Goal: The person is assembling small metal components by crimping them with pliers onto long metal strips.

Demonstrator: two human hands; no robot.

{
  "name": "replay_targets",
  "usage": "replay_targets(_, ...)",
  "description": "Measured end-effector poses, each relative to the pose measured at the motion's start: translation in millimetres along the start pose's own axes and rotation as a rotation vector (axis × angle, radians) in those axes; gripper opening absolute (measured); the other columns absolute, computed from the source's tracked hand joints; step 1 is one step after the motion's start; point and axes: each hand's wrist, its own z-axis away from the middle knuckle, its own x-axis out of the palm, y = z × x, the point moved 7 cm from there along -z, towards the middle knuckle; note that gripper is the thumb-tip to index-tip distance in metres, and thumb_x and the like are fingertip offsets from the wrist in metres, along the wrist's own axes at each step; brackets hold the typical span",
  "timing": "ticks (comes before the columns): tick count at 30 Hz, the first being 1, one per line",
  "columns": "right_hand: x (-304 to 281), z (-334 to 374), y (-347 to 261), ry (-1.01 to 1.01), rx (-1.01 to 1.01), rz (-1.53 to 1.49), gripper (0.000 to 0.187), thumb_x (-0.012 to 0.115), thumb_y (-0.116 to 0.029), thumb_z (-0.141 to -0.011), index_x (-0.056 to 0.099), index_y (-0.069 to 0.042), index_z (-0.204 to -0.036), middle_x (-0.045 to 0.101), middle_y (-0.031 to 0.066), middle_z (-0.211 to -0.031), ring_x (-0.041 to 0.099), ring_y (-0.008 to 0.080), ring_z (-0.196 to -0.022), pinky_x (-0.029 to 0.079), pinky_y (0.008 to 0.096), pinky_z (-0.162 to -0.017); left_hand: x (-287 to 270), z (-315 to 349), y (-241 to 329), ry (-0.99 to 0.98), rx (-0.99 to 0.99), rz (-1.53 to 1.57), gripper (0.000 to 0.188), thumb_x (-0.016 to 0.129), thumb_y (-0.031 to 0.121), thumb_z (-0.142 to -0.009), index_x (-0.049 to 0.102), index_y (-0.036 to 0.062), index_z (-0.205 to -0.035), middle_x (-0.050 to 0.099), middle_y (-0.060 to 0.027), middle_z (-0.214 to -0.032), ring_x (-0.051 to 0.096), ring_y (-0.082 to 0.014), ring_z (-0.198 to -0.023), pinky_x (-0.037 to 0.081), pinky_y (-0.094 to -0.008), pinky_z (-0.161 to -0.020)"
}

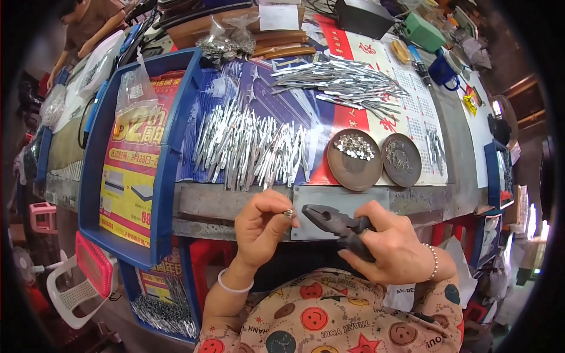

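Observation:
Between the thumb and forefinger of my left hand (262, 226) is a small shiny metal piece (289, 213), too small to make out its shape fully. My right hand (391, 244) grips dark combination pliers (338, 222) by the handles, the jaws pointing left toward the metal piece but apart from it. Beyond my hands lies a wide pile of thin metal strips (253, 147). A brown dish (340, 167) holds small round metal discs (354, 146). Beside it, a second brown dish (406, 178) holds tiny metal parts (400, 156). A metal plate (306, 230) lies at the table edge under the pliers.
A blue tray (166, 176) lined with printed paper stands at left; a lower blue tray (130, 282) holds metal pieces. Another heap of strips (341, 79) lies farther back. A blue mug (444, 72) stands at far right. One person (94, 23) is at upper left.

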Motion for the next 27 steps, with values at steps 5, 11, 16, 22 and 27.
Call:
replay_targets(5,25.9,27.4,16.7,-0.092,0.082,0.011,0.025,0.075,-0.024,-0.077,0.066,-0.001,-0.078,0.052,0.0143,-0.095,0.059,0.0297,-0.076,0.049,0.0393,-0.06,5.7,24.1,-6.8,0.12,-0.199,0.22,0.011,0.059,0.009,-0.095,0.055,-0.0001,-0.101,0.057,-0.01,-0.093,0.058,-0.0145,-0.074,0.049,-0.0255,-0.067)
replay_targets(11,42.2,45.6,15.9,-0.123,0.02,0.013,0.031,0.078,-0.028,-0.071,0.067,-0.002,-0.082,0.051,0.0131,-0.099,0.055,0.0276,-0.085,0.048,0.0368,-0.066,18.1,51.0,-10.3,0.19,-0.493,0.324,0.011,0.055,0.013,-0.098,0.053,0.0027,-0.099,0.057,-0.0078,-0.093,0.057,-0.0137,-0.073,0.047,-0.0236,-0.065)
replay_targets(16,44.2,56.9,13.9,-0.129,-0.054,0.036,0.035,0.079,-0.03,-0.067,0.067,-0.003,-0.086,0.049,0.012,-0.1,0.051,0.0266,-0.086,0.046,0.0356,-0.067,28.3,63.5,-10.4,0.222,-0.563,0.306,0.013,0.054,0.017,-0.099,0.051,0.0043,-0.098,0.056,-0.0068,-0.092,0.056,-0.0117,-0.067,0.045,-0.0214,-0.059)
replay_targets(22,45.8,69.2,14.3,-0.131,-0.074,0.046,0.038,0.079,-0.03,-0.065,0.067,-0.005,-0.089,0.047,0.0115,-0.101,0.049,0.0254,-0.086,0.045,0.0356,-0.068,33.6,77.7,-14.7,0.253,-0.626,0.272,0.013,0.054,0.018,-0.1,0.051,0.0053,-0.097,0.055,-0.0058,-0.09,0.053,-0.0097,-0.06,0.042,-0.0214,-0.053)
replay_targets(27,47.2,76.8,15.6,-0.11,-0.078,0.087,0.037,0.078,-0.03,-0.065,0.066,-0.005,-0.09,0.046,0.0102,-0.098,0.047,0.0246,-0.085,0.043,0.0346,-0.068,39.8,79.7,-15.5,0.257,-0.639,0.241,0.012,0.054,0.016,-0.1,0.051,0.005,-0.097,0.056,-0.0045,-0.091,0.052,-0.009,-0.059,0.043,-0.022,-0.052)
